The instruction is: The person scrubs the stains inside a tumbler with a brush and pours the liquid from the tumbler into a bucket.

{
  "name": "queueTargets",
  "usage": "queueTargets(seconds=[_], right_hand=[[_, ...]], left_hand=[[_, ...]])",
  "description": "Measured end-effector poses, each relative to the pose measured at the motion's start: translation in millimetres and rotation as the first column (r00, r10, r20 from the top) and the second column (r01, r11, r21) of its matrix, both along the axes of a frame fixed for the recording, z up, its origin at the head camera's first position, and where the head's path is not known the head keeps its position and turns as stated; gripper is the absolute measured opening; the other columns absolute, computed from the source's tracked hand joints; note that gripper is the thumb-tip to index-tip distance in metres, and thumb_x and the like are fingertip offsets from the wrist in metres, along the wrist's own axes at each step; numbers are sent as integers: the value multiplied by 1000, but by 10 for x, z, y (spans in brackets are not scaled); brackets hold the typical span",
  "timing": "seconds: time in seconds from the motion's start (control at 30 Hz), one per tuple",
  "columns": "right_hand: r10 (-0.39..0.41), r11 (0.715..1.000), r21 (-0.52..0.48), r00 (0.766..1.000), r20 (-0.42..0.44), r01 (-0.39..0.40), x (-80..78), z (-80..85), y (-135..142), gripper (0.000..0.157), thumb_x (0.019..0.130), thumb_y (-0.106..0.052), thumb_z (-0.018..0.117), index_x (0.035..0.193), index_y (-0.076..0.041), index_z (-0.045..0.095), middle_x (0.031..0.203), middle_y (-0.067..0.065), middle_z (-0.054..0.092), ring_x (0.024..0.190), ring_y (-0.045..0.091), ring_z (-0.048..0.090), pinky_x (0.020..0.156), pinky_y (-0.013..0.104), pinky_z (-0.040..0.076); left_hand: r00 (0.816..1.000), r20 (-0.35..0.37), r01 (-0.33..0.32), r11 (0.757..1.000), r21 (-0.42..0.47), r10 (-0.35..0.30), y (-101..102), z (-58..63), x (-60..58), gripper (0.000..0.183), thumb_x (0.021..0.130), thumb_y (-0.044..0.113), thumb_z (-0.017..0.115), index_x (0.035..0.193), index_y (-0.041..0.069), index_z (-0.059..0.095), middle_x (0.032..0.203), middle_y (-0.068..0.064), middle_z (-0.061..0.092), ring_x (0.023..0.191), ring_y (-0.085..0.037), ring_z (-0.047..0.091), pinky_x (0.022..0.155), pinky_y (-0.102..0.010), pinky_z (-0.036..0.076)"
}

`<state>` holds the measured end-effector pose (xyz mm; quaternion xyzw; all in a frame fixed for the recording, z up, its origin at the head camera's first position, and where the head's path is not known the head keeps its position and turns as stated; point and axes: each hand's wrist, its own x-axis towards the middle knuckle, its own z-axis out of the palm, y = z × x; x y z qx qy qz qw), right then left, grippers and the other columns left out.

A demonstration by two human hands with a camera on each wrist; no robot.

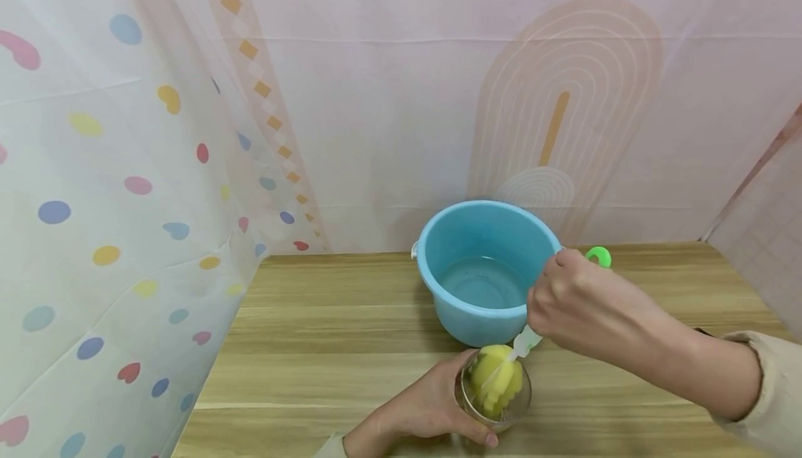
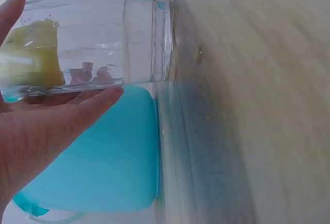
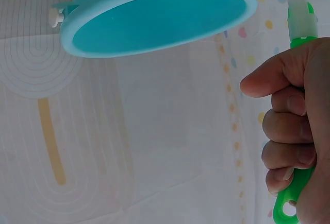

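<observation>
Low at the front of the table, my left hand [image 1: 432, 399] grips a clear drinking glass [image 1: 519, 411], thumb on one side and fingers on the other. Its base is close to the wooden surface in the left wrist view. A cup brush with a yellow sponge head [image 1: 496, 378] is pushed down into the glass mouth. My right hand [image 1: 579, 298] holds the brush from above, fist wrapped round its green and white handle [image 3: 298, 183]. The handle's green looped end sticks out past the fist. In the left wrist view, the sponge fills the upper part of the glass.
Right behind the glass stands a light blue bucket [image 1: 454, 308] with shallow water at its bottom and a white handle fitting on its rim. Patterned curtains [image 1: 376, 131] hang behind and left of the wood-grain table [image 1: 301, 374].
</observation>
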<state>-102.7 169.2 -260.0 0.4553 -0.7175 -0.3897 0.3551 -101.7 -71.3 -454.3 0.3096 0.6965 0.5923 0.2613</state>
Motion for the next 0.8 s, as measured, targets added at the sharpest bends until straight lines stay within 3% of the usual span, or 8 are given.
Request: queueTargets(seconds=[0.27, 0.5, 0.63, 0.8], right_hand=[[2, 1000, -7, 1000, 26, -2, 13, 20, 114, 43, 54, 11, 58, 58, 0, 16, 49, 10, 24, 47, 17, 26, 54, 21, 17], [40, 999, -38, 998, 55, -38, 59, 28, 194, 29, 63, 19, 37, 60, -2, 17, 49, 11, 27, 47, 17, 26, 53, 22, 17], [62, 997, -41, 997, 37, -60, 126, 46, 172, 28, 66, 24, 32, 60, 1, 18, 50, 12, 27, 47, 18, 25, 54, 23, 17], [85, 996, -35, 996, 15, -85, 200, 70, 114, 32, 62, 21, 43, 61, 2, 17, 52, 12, 25, 48, 18, 23, 56, 23, 16]], left_hand=[[999, -31, 12, 1000, -2, -12, 2, -2, -11, 90, 77, 13, 95, 151, 27, 48, 141, 10, 58, 129, -10, 53, 113, -30, 40], [998, -65, -14, 999, -41, 12, -6, -15, -3, 89, 76, 17, 96, 151, 23, 48, 141, 11, 57, 128, -9, 52, 112, -30, 40], [998, -69, -12, 999, -33, 10, -5, -26, -6, 89, 76, 16, 97, 150, 23, 49, 141, 11, 57, 129, -9, 52, 114, -31, 39], [998, -60, -7, 1000, -29, 6, -5, -29, -12, 87, 76, 16, 97, 149, 24, 50, 141, 11, 58, 129, -9, 52, 115, -30, 38]])
